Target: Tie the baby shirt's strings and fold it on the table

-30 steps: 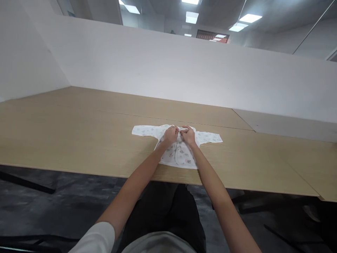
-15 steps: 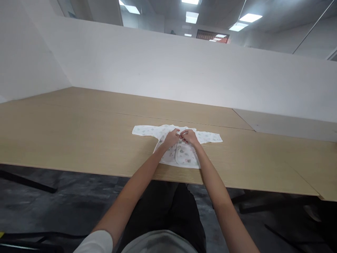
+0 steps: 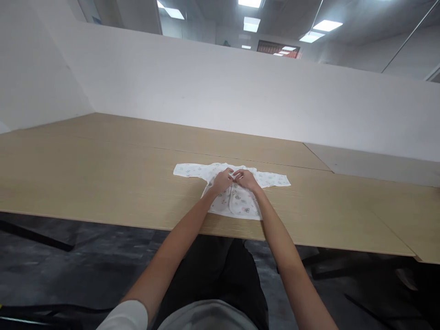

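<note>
A small white baby shirt (image 3: 242, 201) with a fine printed pattern lies flat on the table, its sleeves spread to both sides and its hem toward me. My left hand (image 3: 223, 180) and my right hand (image 3: 244, 178) meet at the upper middle of its front, by the neckline. Fingers of both hands are bent and pinch the cloth along the front opening. What exactly sits between the fingertips is too small to make out. Below the hands the front edge of the shirt runs down to a rounded corner.
The wooden table (image 3: 113, 178) stretches wide to both sides, with seams between its panels. A white partition (image 3: 206, 87) stands behind it, with glass above. Chair or table legs (image 3: 37, 236) show under the front edge on the dark floor.
My fingertips have shifted slightly at the shirt's front opening, the right hand moving a little to the left. The shirt stays in place.
</note>
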Tool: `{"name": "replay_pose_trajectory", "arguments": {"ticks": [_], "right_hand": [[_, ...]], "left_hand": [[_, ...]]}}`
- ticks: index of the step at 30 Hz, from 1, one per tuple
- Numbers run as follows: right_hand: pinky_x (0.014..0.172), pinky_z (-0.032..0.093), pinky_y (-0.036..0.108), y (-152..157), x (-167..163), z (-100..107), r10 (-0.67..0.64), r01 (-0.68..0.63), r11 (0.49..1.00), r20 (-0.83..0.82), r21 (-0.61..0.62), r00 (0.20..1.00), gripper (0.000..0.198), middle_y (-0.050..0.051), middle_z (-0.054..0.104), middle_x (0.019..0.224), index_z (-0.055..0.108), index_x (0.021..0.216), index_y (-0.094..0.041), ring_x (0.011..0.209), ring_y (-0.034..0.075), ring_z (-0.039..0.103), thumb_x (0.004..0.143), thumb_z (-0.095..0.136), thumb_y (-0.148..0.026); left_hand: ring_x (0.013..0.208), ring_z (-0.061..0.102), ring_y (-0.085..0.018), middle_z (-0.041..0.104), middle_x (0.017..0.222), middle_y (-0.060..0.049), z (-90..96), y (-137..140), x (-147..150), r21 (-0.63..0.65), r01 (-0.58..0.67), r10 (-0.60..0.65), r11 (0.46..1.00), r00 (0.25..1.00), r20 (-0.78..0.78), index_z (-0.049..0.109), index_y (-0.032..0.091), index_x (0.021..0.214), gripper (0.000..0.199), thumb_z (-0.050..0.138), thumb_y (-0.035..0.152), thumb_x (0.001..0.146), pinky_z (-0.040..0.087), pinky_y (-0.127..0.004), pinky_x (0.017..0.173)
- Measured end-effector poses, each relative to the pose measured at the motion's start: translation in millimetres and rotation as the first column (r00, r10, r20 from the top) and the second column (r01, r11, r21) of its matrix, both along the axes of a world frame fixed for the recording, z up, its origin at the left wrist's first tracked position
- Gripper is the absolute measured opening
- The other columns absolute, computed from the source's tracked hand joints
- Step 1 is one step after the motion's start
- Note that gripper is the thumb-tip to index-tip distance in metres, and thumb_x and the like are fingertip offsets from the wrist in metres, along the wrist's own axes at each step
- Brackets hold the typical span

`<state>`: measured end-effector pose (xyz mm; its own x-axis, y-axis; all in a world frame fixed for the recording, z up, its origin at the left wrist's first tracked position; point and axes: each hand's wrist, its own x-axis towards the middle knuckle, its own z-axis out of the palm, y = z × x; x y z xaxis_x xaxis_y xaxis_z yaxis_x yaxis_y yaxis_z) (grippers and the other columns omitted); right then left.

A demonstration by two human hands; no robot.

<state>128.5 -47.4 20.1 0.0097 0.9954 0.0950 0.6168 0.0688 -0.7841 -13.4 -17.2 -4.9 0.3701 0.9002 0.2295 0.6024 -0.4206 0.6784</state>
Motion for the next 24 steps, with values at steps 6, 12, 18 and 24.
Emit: {"name": "replay_pose_trajectory", "arguments": {"ticks": [6, 12, 18, 24], "right_hand": [[0.05, 0.041, 0.017, 4, 6, -4, -0.067, 0.066, 0.998, -0.048, -0.019, 0.997, 0.025, -0.002, 0.063, 0.068, 0.062, 0.091, -0.015, 0.05, 0.007, 0.05, 0.066, 0.062, -0.011], [0.04, 0.035, 0.016, 4, 12, 0, -0.087, 0.079, 0.995, -0.141, -0.065, 0.986, 0.025, -0.004, 0.06, 0.063, 0.059, 0.092, -0.015, 0.042, 0.005, 0.044, 0.067, 0.063, -0.012], [0.039, 0.037, 0.017, -10, 13, 21, -0.019, -0.026, 0.982, -0.23, -0.189, 0.973, 0.03, -0.004, 0.059, 0.06, 0.053, 0.096, -0.016, 0.044, 0.007, 0.048, 0.069, 0.066, -0.013], [0.038, 0.033, 0.017, -16, 18, 27, 0.218, -0.248, 0.891, -0.121, -0.38, 0.968, 0.022, 0.0, 0.061, 0.06, 0.057, 0.081, -0.014, 0.046, 0.008, 0.051, 0.066, 0.072, -0.021]], "left_hand": [[0.083, 0.064, -0.016, 0.069, 0.087, -0.002, 8.3, -2, 1, -0.007, 0.021, -0.021, 1.0, 0.995, 0.096, 0.055, 0.018, 0.111, 0.038, 0.052, 0.01, 0.074, 0.049, -0.028, 0.078], [0.078, 0.064, -0.015, 0.067, 0.084, -0.002, 12.8, -1, 3, -0.155, 0.028, 0.009, 0.988, 0.972, 0.236, 0.055, 0.017, 0.111, 0.035, 0.053, 0.012, 0.076, 0.051, -0.028, 0.077], [0.071, 0.065, -0.017, 0.066, 0.081, -0.004, 28.4, -10, -5, -0.496, 0.225, -0.022, 0.839, 0.924, 0.382, 0.044, 0.013, 0.124, 0.054, 0.064, 0.025, 0.074, 0.054, -0.027, 0.063], [0.065, 0.064, -0.017, 0.067, 0.075, -0.004, 45.7, -12, -22, -0.527, 0.316, -0.321, 0.789, 0.943, 0.085, 0.053, 0.013, 0.117, 0.056, 0.07, 0.028, 0.065, 0.049, -0.023, 0.054]]}}
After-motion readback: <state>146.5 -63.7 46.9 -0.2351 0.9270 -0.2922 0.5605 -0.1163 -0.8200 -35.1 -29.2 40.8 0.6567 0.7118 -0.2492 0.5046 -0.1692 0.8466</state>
